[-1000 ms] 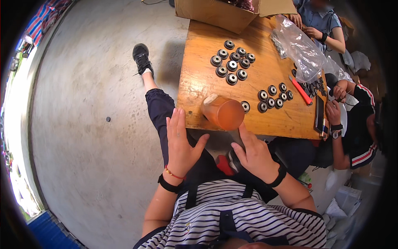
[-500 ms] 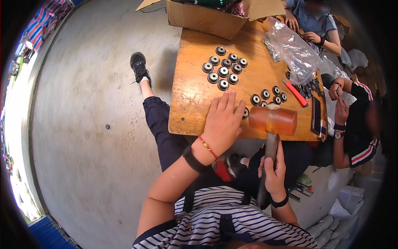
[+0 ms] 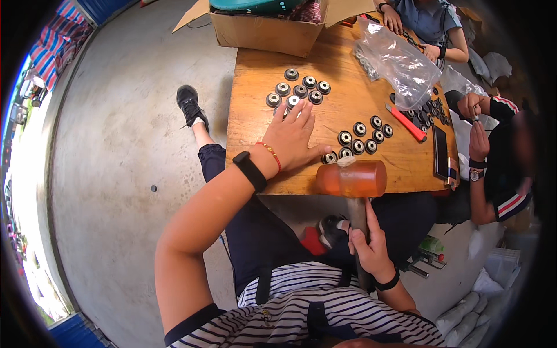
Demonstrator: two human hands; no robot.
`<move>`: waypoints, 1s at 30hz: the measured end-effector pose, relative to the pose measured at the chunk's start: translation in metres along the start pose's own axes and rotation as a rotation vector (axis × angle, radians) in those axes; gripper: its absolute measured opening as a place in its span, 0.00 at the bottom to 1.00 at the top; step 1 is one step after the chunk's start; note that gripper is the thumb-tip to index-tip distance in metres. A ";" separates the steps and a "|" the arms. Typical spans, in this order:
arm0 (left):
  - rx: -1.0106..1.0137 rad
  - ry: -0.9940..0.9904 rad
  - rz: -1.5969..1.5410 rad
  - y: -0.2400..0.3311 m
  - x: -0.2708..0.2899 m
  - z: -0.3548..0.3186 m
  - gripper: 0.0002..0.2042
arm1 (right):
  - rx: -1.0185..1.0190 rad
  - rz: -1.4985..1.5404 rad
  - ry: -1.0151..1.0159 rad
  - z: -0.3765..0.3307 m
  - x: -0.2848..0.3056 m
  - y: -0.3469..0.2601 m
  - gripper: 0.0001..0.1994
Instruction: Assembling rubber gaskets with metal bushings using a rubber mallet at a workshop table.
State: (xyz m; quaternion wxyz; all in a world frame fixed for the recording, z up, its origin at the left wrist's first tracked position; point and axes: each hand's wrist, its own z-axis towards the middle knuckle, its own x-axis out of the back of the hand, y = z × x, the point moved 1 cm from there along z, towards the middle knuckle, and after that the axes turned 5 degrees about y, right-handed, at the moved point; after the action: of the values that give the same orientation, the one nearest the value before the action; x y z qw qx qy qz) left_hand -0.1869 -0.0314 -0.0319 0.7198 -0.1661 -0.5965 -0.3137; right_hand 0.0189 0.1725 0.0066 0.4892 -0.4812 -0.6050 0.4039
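Note:
My left hand [image 3: 293, 136] lies over the table, palm down with fingers spread. Its fingertips reach the near side of a cluster of small round black parts with metal centres [image 3: 300, 91], partly covering one or two of them. By its thumb sits another such part [image 3: 329, 157], at the near end of a second group [image 3: 358, 147]. Wrapped round the grey handle of a mallet is my right hand [image 3: 372, 250], below the table's front edge. The mallet's translucent orange head [image 3: 351, 178] is held level over that edge.
The wooden table [image 3: 249, 139] carries an open cardboard box [image 3: 261, 35], a clear plastic bag [image 3: 400, 69], a red cutter knife [image 3: 408, 123], a dark phone [image 3: 441, 152] and more black parts [image 3: 426, 113]. Two people's hands [image 3: 477, 124] [image 3: 430, 52] work at the right and far side.
My left hand has moved left and away from me, up to the left cluster. The mallet in my right hand has shifted slightly left. The whole view has shifted a little.

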 end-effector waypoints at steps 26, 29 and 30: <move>0.412 0.528 -0.398 0.000 0.019 -0.156 0.28 | 0.503 -0.469 -0.132 0.046 -0.046 -0.077 0.32; 0.430 0.581 -0.454 0.000 0.012 -0.160 0.27 | 0.341 -0.865 -0.245 0.057 -0.059 -0.042 0.34; 0.432 0.620 -0.478 0.000 0.011 -0.160 0.26 | 0.398 -0.922 -0.235 0.061 -0.061 -0.041 0.35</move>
State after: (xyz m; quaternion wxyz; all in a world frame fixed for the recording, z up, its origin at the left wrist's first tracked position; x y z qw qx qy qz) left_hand -0.0649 -0.1323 -0.0586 0.7900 0.2326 -0.4260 -0.3745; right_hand -0.0449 0.1034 0.0219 0.6272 -0.0135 -0.7166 0.3049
